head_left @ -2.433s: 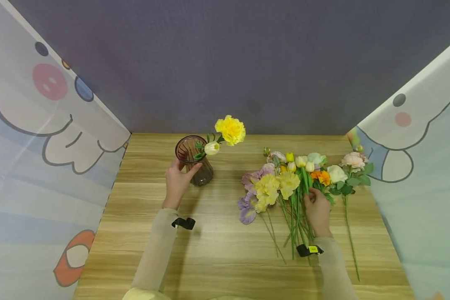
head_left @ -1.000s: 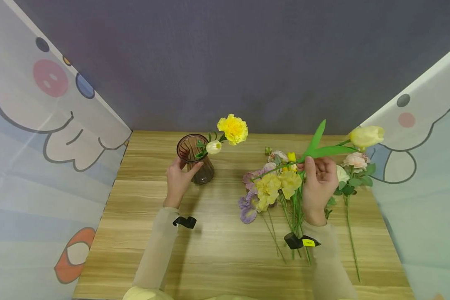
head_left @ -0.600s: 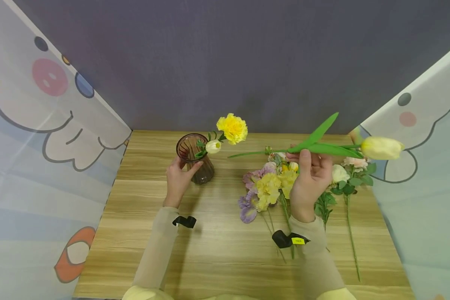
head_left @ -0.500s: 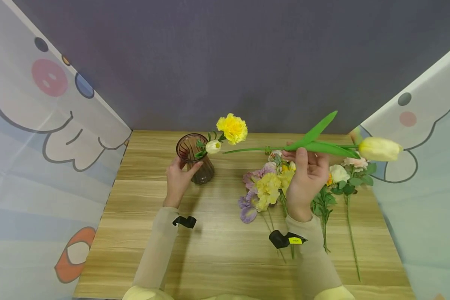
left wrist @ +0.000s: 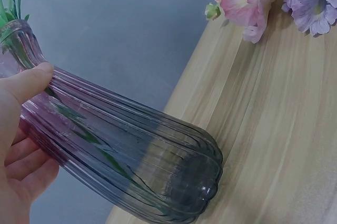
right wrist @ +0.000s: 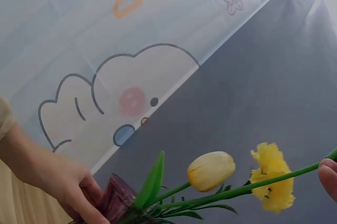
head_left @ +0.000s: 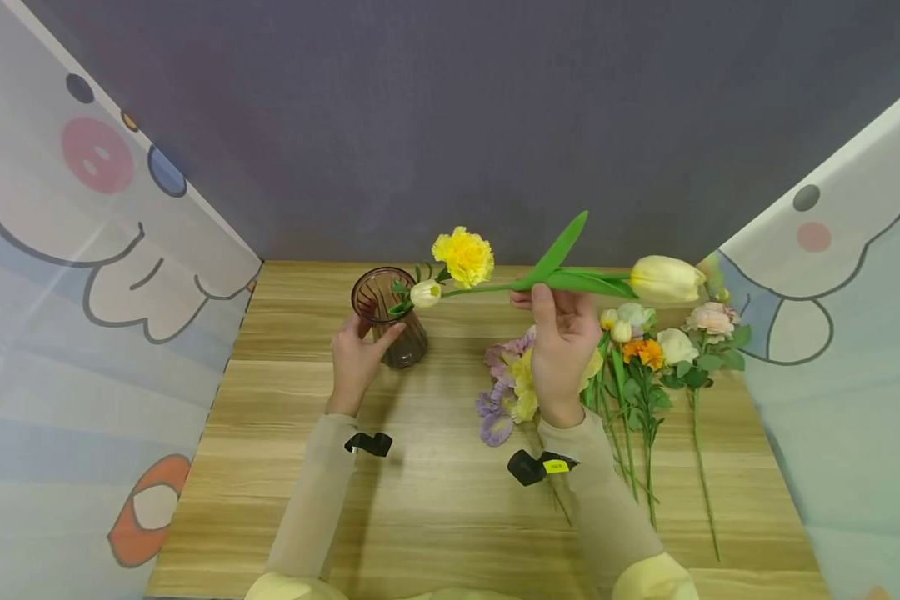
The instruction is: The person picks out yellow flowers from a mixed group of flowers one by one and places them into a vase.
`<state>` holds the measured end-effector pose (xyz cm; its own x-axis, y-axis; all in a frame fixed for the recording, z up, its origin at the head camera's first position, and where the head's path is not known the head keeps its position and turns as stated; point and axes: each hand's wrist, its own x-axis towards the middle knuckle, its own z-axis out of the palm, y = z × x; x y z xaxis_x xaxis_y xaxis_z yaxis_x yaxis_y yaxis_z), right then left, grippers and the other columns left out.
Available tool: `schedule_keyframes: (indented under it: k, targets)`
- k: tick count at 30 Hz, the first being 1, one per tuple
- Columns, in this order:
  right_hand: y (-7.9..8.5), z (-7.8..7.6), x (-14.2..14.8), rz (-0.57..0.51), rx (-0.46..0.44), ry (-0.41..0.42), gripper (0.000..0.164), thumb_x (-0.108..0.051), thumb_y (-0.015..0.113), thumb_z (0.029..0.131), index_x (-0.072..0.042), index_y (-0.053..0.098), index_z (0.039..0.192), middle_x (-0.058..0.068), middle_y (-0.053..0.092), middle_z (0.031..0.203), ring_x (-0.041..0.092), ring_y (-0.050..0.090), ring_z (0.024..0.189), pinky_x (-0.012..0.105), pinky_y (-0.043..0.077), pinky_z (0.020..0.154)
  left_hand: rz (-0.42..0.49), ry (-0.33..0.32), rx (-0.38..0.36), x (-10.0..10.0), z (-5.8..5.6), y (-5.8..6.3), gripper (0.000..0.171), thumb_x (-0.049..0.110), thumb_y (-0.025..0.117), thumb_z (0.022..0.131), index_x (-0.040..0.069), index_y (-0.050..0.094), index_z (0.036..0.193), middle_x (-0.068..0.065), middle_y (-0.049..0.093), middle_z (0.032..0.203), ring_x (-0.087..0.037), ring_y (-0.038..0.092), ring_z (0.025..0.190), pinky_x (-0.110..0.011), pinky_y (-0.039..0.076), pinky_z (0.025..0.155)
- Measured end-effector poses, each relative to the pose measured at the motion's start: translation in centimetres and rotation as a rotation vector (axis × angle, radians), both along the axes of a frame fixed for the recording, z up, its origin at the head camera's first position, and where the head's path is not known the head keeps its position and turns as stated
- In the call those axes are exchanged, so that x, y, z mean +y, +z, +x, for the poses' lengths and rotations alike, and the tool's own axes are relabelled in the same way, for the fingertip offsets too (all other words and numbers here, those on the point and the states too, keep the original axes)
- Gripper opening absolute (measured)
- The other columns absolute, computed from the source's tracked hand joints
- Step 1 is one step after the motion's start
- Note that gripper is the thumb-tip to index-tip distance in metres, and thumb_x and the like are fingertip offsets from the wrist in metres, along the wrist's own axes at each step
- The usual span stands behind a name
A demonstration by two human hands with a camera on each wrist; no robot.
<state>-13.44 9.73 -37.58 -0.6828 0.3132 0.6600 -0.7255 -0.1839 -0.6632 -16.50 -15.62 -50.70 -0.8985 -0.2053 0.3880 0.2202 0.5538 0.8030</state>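
Thumb and fingers of the left hand (head_left: 356,362) grip a see-through, purplish-brown vase with ribbed sides (head_left: 408,346) just below its dark round rim. Green stems run down inside it, and a ruffled bright-yellow flower (head_left: 462,257) and a small pale-yellow tulip (head_left: 426,293) lean out over the rim to the right. The right hand (head_left: 565,346) pinches a large pale-yellow tulip with broad green leaves (head_left: 666,279) by its stem, bloom to the right and stem end toward the vase mouth; whether that end is inside the rim cannot be told. Below and beyond this hand, on the light wood-grain tabletop (head_left: 435,508), lie purple iris-like flowers (head_left: 497,427), orange ruffled blooms (head_left: 645,354), a round white flower (head_left: 675,348) and, farthest right, a pale-pink, long-stemmed flower (head_left: 711,321).
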Motion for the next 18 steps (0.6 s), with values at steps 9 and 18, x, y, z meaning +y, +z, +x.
schedule_keyframes:
  k: [9, 18]
  targets:
    - [-0.7, -1.1, -1.8, 0.085, 0.002, 0.043, 0.014, 0.01, 0.051, 0.09, 0.016, 0.054, 0.103, 0.02, 0.066, 0.088, 0.03, 0.064, 0.077, 0.035, 0.056, 0.07, -0.008, 0.004, -0.014, 0.1, 0.1, 0.3, 0.063, 0.047, 0.075, 0.072, -0.002, 0.064, 0.11, -0.018, 0.068, 0.105, -0.026, 0.064, 0.097, -0.042, 0.054, 0.083]
    - [-2.9, -2.5, -3.7, 0.398, -0.136, -0.071, 0.013, 0.002, 0.06, 0.088, 0.006, 0.069, 0.097, 0.02, 0.069, 0.083, 0.025, 0.065, 0.074, 0.035, 0.055, 0.07, -0.021, 0.011, -0.007, 0.0, 0.0, 0.3, 0.061, 0.047, 0.075, 0.072, 0.0, 0.065, 0.108, -0.018, 0.068, 0.104, -0.027, 0.065, 0.096, -0.042, 0.054, 0.081]
